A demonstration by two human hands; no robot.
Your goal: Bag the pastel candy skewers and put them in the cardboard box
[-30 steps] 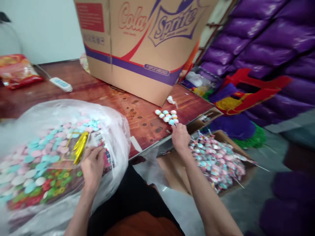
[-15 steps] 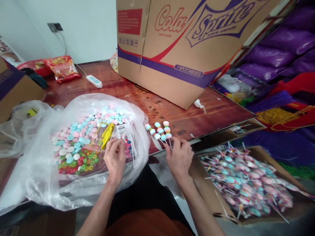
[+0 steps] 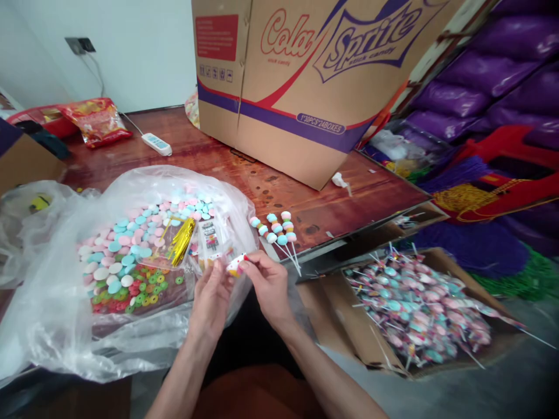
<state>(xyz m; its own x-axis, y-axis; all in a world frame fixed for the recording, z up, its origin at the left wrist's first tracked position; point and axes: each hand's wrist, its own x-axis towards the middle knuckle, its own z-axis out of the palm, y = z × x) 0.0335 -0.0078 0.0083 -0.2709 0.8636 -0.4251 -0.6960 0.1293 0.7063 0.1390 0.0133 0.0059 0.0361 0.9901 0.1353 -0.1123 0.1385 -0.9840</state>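
Note:
My left hand and my right hand meet at the table's front edge, both pinching a small printed clear packet. Beside the right hand, three candy skewers with pastel pink, blue and white pieces lie on the red-brown table. To the left, a big clear plastic bag lies open with pastel round candies, green and red ring candies, a bunch of gold twist ties and a stack of printed packets.
A large Cola Sprite cardboard box stands at the back of the table. Below the table on the right, an open carton is full of wrapped skewers. A power strip and red snack bag lie far left. Purple bundles are stacked right.
My right hand let go of the skewers on the table and came left to the left hand. Both hands now hold one packet lifted off the stack in the bag.

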